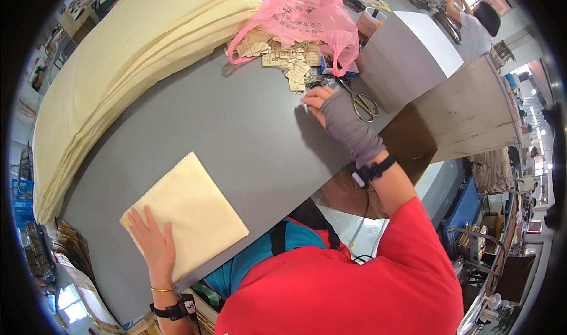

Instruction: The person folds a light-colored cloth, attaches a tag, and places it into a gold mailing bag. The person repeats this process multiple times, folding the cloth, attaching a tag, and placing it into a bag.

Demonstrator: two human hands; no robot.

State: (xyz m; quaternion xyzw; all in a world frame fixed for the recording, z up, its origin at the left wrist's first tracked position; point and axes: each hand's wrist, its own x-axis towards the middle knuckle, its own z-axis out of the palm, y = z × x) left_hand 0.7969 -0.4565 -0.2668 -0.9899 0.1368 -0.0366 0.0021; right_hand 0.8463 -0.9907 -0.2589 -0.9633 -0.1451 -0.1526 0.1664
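My left hand lies flat, fingers spread, on the left side of a folded pale-yellow fabric piece with a zigzag-cut edge. That piece rests near the front edge of the grey table. My right hand, in a grey fingerless sleeve, hovers over the tabletop with bent fingers. Whether anything small sits between its fingertips is unclear. Just beyond it is a heap of cream tags with dark strings. Metal-handled scissors lie right beside this hand, their blades partly hidden.
A tall stack of pale-yellow fabric curves along the far and left sides. A pink plastic bag covers part of the tags and a small blue box. Right of these stands a white box. Someone else is at the far right.
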